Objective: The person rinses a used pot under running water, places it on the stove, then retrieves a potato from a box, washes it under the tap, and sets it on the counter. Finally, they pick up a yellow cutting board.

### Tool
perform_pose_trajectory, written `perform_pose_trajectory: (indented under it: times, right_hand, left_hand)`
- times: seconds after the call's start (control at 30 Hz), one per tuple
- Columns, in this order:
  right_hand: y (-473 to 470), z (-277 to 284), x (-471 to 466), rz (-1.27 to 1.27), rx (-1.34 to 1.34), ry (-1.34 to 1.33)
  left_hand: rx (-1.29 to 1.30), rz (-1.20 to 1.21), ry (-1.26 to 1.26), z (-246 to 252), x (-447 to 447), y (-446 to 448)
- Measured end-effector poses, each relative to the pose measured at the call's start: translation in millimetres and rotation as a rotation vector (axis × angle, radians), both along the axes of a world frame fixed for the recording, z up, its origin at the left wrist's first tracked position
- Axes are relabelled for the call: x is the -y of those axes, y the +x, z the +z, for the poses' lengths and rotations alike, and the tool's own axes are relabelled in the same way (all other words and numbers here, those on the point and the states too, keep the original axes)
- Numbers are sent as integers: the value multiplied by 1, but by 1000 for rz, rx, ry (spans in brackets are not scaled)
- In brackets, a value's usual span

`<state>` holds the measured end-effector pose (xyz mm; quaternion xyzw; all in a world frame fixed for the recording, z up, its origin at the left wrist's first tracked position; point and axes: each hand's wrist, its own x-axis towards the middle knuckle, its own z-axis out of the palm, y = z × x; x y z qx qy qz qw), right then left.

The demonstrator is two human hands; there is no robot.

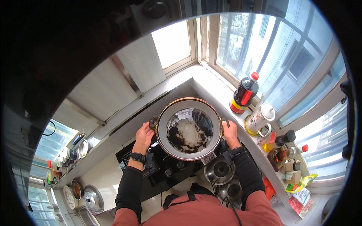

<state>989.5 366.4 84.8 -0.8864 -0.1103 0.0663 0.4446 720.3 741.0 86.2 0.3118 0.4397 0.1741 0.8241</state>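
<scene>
A round metal pot (163, 127) with a browned rim is between my two hands, above the black gas hob (176, 169). Dark liquid with a pale, cloudy patch lies in its bottom. My right hand (231, 132) grips the pot's right handle, thumb on top. At the left handle (153, 122), my left hand (143, 137) has its fingertips against the dark, crusted knob, with the palm turned up. Whether the pot rests on a burner or is held above it, I cannot tell.
A dark sauce bottle (245, 93), a white enamel pitcher (258, 118) and several seasoning bottles (288, 154) line the right ledge. Stacked metal pots (219, 171) are beside the hob on the right. A domed metal lid (93, 199) lies on the left counter.
</scene>
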Motion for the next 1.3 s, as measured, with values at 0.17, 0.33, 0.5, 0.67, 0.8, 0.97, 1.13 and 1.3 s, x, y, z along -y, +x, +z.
perform_pose_trajectory:
  times: [0.17,0.33,0.5,0.67,0.8,0.97,1.13,1.3]
  right_hand:
    - [0,5,-4,10,-20,21]
    - [-2,2,-5,13,-6,48]
    - [-6,-11,-11,-46,-126,80]
    - [-7,-12,-16,-41,-123,136]
    - [-9,-11,-17,-59,-116,111]
    - [-12,-16,-18,-32,-60,92]
    - [-13,-15,-23,12,76,28]
    - [-15,-2,-31,-52,-76,18]
  left_hand:
    - [-12,-3,1,-6,-9,8]
    - [-1,5,-12,-11,-19,19]
    - [12,-10,13,-11,-30,27]
    - [-2,-44,31,-12,-39,33]
    - [-2,-47,28,-15,-44,38]
    - [-16,-59,32,-18,-48,40]
    - [-55,-25,-2,-25,-50,36]
    - [-21,-43,37,-30,-52,33]
